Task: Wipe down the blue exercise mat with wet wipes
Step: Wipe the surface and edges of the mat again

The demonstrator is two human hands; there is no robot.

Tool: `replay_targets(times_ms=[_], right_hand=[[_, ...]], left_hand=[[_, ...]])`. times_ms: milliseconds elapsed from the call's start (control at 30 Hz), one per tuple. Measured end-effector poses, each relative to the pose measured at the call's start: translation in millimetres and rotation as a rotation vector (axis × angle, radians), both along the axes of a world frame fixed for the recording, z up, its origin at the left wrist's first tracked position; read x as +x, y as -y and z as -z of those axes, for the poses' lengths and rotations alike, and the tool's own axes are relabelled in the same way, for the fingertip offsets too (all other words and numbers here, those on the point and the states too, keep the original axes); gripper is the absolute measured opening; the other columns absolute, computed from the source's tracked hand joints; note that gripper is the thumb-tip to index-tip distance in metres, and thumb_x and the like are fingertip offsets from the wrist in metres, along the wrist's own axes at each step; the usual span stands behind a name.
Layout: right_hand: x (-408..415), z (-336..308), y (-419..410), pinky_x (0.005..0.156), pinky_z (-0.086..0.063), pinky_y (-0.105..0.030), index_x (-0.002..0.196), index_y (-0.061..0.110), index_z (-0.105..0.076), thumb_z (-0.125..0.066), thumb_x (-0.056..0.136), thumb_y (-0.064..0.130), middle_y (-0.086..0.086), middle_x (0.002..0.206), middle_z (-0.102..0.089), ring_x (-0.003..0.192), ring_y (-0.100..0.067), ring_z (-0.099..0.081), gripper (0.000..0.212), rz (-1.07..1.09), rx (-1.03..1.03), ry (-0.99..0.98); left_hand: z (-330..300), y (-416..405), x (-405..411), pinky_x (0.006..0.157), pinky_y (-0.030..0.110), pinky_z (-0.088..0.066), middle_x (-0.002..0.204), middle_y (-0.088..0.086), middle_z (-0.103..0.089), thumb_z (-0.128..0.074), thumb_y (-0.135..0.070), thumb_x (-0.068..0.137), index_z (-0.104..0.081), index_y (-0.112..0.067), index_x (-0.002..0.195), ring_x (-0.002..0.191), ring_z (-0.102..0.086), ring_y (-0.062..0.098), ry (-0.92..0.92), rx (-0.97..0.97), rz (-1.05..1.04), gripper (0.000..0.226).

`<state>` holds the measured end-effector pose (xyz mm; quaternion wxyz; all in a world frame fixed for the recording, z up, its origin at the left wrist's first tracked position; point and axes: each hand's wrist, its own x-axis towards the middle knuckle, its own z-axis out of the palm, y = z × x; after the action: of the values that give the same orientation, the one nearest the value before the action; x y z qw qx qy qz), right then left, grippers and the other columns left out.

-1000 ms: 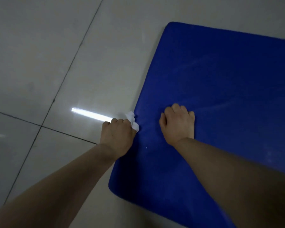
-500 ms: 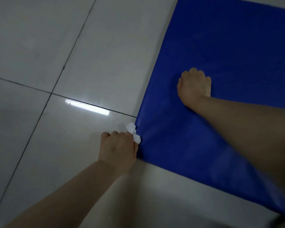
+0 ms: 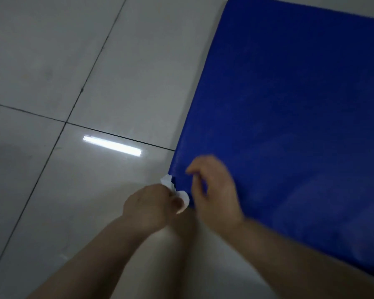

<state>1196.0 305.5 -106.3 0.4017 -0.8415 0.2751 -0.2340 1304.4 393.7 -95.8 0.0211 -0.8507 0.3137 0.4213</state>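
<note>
Fingers (image 3: 160,198) of my left hand (image 3: 147,207) are clenched around a crumpled white wet wipe (image 3: 177,195), which pokes out past the knuckles and touches the near-left corner of the flat blue foam exercise mat (image 3: 289,115). I see the wipe bunched in two lobes, one at the mat's edge, one just below the corner. My right hand (image 3: 216,190) sits over that same corner, just beside the left, its fingers loosely curved with the thumb apart; motion blur smears it, and I cannot tell whether it grasps the mat's edge or merely rests there. Both forearms enter from the bottom of the view. I see the mat lying on glossy pale grey floor tiles (image 3: 52,61) with dark grout lines, filling the right side of the view, and a bright strip of reflected tube light (image 3: 112,146) on the tiles left of the corner.
</note>
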Motion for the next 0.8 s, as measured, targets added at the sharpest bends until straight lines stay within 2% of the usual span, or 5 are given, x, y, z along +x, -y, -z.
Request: replay_targets(times_ms=[233,367,467,600,800], right_hand=[[-8.1,15.3,-50.1,0.085,-0.047,-0.026,0.121,0.021,-0.047,-0.073,0.064,0.024,0.003,0.118,-0.057,0.096,-0.013,-0.059,0.063,-0.308,-0.085,-0.311],[8.0,24.1,-33.1,0.071,-0.056,-0.025,0.103,0.012,-0.067,-0.082,0.047,0.008,0.0,0.092,-0.065,0.075,-0.015,-0.063,0.057,-0.334,-0.175,-0.38],[9.7,30.9,-30.6,0.062,-0.052,-0.018,0.086,0.02,-0.071,-0.086,0.044,0.021,0.006,0.085,-0.064,0.068,-0.011,-0.06,0.044,-0.33,-0.211,-0.358],[14.9,37.8,-38.9,0.066,-0.046,-0.02,0.082,0.03,-0.07,-0.057,0.068,0.064,0.014,0.093,-0.061,0.077,-0.007,-0.053,0.039,-0.318,-0.29,-0.51],[32.5,42.6,-44.8,0.067,-0.037,-0.026,0.104,0.033,-0.066,-0.053,0.081,0.038,0.011,0.105,-0.056,0.092,-0.012,-0.047,0.027,-0.284,-0.255,-0.604]], left_hand=[[-13.6,-2.4,36.0,0.064,0.005,-0.042,0.086,-0.008,-0.065,-0.057,-0.018,0.094,-0.065,-0.019,0.099,0.076,-0.062,0.0,-0.607,-0.021,-0.069,0.01],[-22.9,16.6,74.7,0.071,0.018,-0.045,0.082,-0.004,-0.063,-0.056,-0.012,0.089,-0.068,-0.018,0.081,0.076,-0.058,0.008,-0.342,0.13,0.388,0.015],[-22.7,53.2,95.1,0.083,0.025,-0.045,0.095,-0.001,-0.067,-0.048,-0.011,0.091,-0.063,-0.024,0.078,0.09,-0.06,0.015,0.083,-0.236,0.282,0.024],[-2.7,98.6,56.1,0.096,0.007,-0.032,0.12,0.002,-0.06,-0.044,0.0,0.093,-0.067,-0.011,0.103,0.114,-0.053,0.012,-0.046,-0.847,0.142,0.028],[50.3,105.6,27.7,0.116,0.02,0.002,0.15,-0.014,-0.026,-0.035,-0.022,0.099,-0.045,-0.019,0.139,0.144,-0.01,0.003,-0.114,-0.851,0.356,0.041]])
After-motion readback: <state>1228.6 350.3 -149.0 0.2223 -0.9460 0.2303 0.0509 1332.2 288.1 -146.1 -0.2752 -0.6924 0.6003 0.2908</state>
